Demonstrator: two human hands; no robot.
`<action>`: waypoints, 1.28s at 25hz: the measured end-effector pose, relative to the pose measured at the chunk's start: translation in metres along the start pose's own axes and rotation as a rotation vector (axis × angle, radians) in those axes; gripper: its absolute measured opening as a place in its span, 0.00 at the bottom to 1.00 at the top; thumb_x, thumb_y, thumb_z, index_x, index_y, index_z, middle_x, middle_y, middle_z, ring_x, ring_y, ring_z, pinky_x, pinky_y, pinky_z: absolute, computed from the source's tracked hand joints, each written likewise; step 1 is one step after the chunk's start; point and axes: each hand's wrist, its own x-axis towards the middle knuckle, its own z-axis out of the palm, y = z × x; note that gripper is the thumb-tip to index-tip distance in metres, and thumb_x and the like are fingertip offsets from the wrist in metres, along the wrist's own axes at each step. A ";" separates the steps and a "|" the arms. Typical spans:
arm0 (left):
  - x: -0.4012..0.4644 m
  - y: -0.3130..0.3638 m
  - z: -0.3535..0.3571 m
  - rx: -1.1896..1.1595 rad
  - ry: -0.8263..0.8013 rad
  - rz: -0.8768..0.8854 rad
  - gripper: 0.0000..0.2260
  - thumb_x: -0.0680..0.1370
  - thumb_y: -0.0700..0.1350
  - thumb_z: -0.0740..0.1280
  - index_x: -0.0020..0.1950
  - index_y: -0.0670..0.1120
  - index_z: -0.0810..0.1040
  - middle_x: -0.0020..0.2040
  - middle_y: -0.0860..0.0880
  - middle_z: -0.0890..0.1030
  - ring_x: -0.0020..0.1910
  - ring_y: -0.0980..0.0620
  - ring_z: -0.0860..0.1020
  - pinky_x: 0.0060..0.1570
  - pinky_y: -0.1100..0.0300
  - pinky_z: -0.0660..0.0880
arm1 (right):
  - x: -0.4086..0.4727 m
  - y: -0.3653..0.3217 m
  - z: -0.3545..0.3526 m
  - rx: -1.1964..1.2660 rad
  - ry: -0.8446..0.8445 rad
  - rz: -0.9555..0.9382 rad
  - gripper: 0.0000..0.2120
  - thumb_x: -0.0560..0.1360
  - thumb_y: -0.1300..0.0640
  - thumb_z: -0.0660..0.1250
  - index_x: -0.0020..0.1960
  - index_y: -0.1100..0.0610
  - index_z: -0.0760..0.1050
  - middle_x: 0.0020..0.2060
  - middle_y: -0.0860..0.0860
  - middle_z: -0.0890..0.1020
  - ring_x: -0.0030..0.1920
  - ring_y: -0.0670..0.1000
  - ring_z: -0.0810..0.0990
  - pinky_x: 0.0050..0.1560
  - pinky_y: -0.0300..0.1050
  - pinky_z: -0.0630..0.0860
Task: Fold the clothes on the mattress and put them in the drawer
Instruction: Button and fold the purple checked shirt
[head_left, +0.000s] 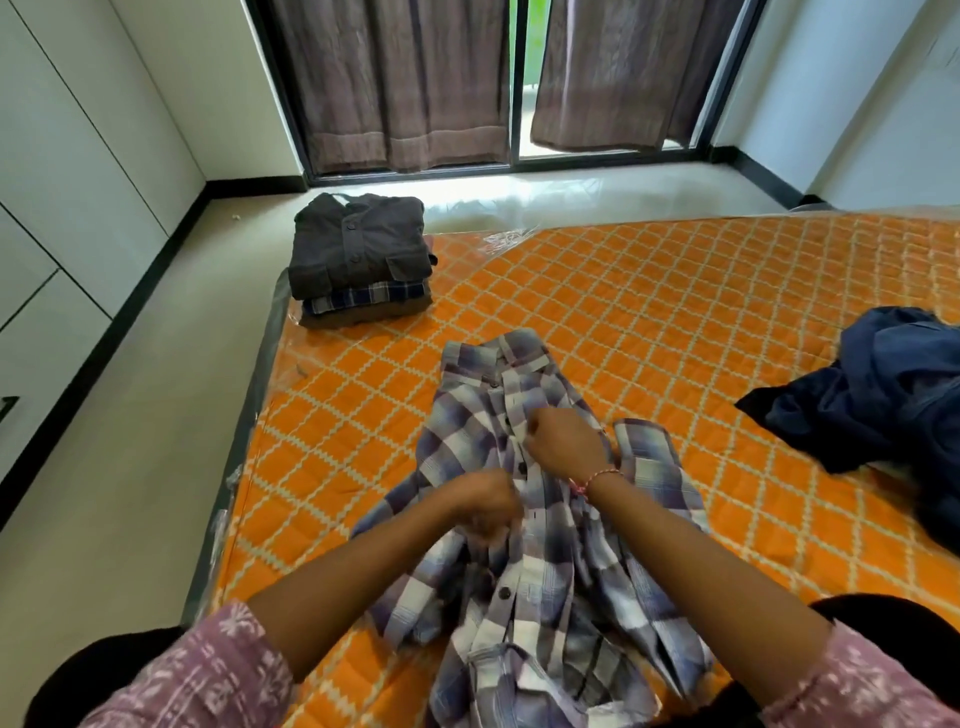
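Observation:
A purple and white plaid shirt (524, 561) lies face up and crumpled on the orange quilted mattress (675, 322), collar pointing away from me. My left hand (485, 506) pinches the shirt's button placket near its middle. My right hand (563, 441) grips the placket a little higher, fingers curled into the cloth. A stack of folded shirts (358, 260), a dark grey one on top, sits at the mattress's far left corner. A crumpled dark blue garment (878, 395) lies at the right edge.
White cabinet doors and drawers (47, 249) line the left wall across a strip of pale floor (156, 415). Brown curtains (395, 83) hang over a glass door beyond the mattress. The mattress carries clear plastic wrap at its edges.

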 end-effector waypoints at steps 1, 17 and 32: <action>0.014 -0.001 -0.006 -0.090 0.187 0.073 0.09 0.78 0.39 0.61 0.49 0.36 0.79 0.40 0.40 0.79 0.36 0.46 0.76 0.34 0.58 0.73 | 0.013 -0.004 0.008 0.046 0.052 -0.039 0.08 0.77 0.61 0.59 0.41 0.61 0.73 0.36 0.59 0.78 0.36 0.58 0.73 0.32 0.45 0.68; 0.112 -0.004 -0.023 -0.205 0.753 0.022 0.05 0.78 0.39 0.63 0.43 0.41 0.75 0.43 0.41 0.80 0.44 0.42 0.78 0.40 0.50 0.74 | 0.040 0.039 0.034 -0.069 0.066 -0.020 0.08 0.76 0.61 0.60 0.46 0.64 0.75 0.45 0.58 0.77 0.44 0.59 0.76 0.41 0.53 0.72; 0.127 -0.008 -0.039 -0.290 0.620 0.088 0.09 0.76 0.39 0.65 0.35 0.45 0.73 0.37 0.45 0.79 0.41 0.45 0.79 0.43 0.50 0.77 | 0.078 0.036 0.042 0.369 0.201 0.314 0.08 0.74 0.62 0.67 0.37 0.62 0.79 0.34 0.56 0.79 0.36 0.54 0.76 0.35 0.43 0.69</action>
